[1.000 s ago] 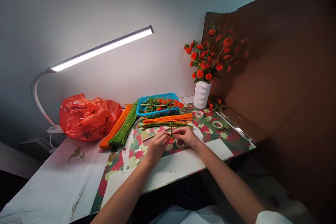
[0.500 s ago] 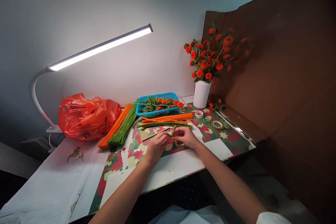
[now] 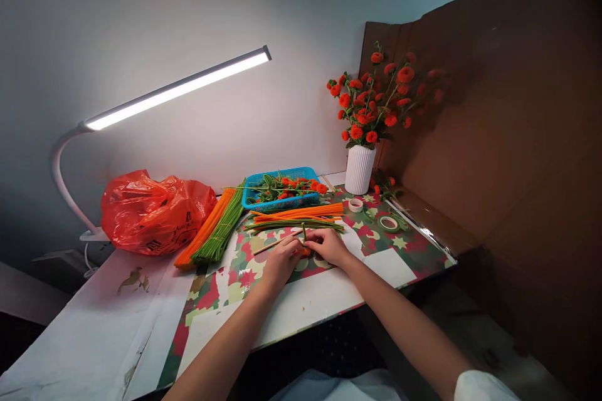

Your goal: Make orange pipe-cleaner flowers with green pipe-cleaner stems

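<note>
Both hands meet over the patterned mat at the table's front. My left hand is closed around the base of a small orange flower piece with a short green stem pointing up. From the right, my right hand pinches at the same piece where stem and orange part join. The fingertips hide much of it. A thin wooden stick lies just left of the hands. Behind them are orange stems and green stems.
A blue basket holds orange flowers. Thick orange and green bundles lie beside a red bag. White vase, white tape roll and green tape roll are at right. A lamp hangs above.
The green stem now stands more upright and shows more clearly above the fingers. My right hand has shifted slightly left. The camera view has moved a little.
</note>
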### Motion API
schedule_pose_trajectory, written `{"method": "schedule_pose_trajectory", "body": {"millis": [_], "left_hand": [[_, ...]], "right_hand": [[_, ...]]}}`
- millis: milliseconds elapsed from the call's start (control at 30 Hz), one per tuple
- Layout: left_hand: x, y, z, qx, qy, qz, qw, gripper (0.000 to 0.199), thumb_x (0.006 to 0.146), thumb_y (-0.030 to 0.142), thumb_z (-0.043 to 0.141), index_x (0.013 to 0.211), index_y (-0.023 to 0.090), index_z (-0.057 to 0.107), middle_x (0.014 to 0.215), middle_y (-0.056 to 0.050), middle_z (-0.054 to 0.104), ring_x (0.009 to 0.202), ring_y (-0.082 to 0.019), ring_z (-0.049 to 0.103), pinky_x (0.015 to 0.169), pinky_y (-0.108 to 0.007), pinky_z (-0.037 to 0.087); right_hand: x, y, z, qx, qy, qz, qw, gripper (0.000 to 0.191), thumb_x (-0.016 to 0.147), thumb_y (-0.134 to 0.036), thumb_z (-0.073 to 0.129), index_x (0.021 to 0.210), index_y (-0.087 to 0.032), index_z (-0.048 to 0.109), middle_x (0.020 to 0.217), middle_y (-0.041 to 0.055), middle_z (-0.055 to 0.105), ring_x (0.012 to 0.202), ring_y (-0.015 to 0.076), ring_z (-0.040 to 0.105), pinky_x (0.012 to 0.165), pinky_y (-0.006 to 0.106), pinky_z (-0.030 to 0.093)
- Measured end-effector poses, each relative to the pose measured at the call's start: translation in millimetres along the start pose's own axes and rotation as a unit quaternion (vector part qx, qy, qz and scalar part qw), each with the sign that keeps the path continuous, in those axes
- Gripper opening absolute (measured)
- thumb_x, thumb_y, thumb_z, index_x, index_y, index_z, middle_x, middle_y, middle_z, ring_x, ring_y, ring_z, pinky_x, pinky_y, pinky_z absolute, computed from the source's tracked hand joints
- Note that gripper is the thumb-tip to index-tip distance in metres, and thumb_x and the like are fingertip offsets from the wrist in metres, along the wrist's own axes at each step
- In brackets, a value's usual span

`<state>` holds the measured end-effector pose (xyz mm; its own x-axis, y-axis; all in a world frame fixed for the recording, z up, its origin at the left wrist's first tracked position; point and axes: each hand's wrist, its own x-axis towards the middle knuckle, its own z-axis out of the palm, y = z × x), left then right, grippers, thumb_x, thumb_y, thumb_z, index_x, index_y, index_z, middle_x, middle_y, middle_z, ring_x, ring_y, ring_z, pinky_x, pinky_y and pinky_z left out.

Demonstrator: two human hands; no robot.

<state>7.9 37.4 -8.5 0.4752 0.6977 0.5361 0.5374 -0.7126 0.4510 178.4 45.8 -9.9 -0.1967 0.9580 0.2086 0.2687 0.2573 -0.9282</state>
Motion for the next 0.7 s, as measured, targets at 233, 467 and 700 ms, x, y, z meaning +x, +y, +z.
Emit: {"method": "schedule_pose_trajectory", "body": {"millis": [233, 467, 700], "left_hand": [[-1.9, -2.9, 3.3, -0.024, -0.014, -0.024, 0.999, 0.022, 0.074, 0.002, 0.049, 0.082, 0.020, 0.058, 0.088, -0.003, 0.061, 0.083, -0.017, 0.059, 0.071, -0.027, 0.049], [-5.6, -5.7, -0.1, -0.066, -0.044, -0.003, 0.997, 0.034, 0.074, 0.001, 0.049, 0.097, 0.023, 0.060, 0.100, -0.004, 0.060, 0.094, -0.017, 0.057, 0.080, -0.029, 0.048], [-3.7, -5.9, 0.5, -0.076, -0.039, 0.003, 0.996, 0.021, 0.076, 0.002, 0.051, 0.082, 0.020, 0.060, 0.086, -0.002, 0.059, 0.081, -0.015, 0.056, 0.071, -0.025, 0.046]], "right_hand": [[3.6, 1.3, 0.4, 0.003, -0.005, 0.017, 1.000, 0.013, 0.073, -0.028, 0.065, 0.070, -0.016, 0.065, 0.061, -0.0007, 0.060, 0.051, 0.0110, 0.051, 0.046, 0.021, 0.038], [1.6, 0.5, -2.1, 0.023, -0.016, 0.039, 0.999, 0.012, 0.072, -0.028, 0.064, 0.069, -0.016, 0.063, 0.056, -0.0023, 0.056, 0.048, 0.0092, 0.047, 0.043, 0.020, 0.036], [2.1, -1.6, -4.3, 0.040, -0.042, 0.045, 0.997, 0.013, 0.070, -0.028, 0.064, 0.066, -0.017, 0.061, 0.052, -0.0038, 0.052, 0.046, 0.0090, 0.045, 0.042, 0.020, 0.033]]}}
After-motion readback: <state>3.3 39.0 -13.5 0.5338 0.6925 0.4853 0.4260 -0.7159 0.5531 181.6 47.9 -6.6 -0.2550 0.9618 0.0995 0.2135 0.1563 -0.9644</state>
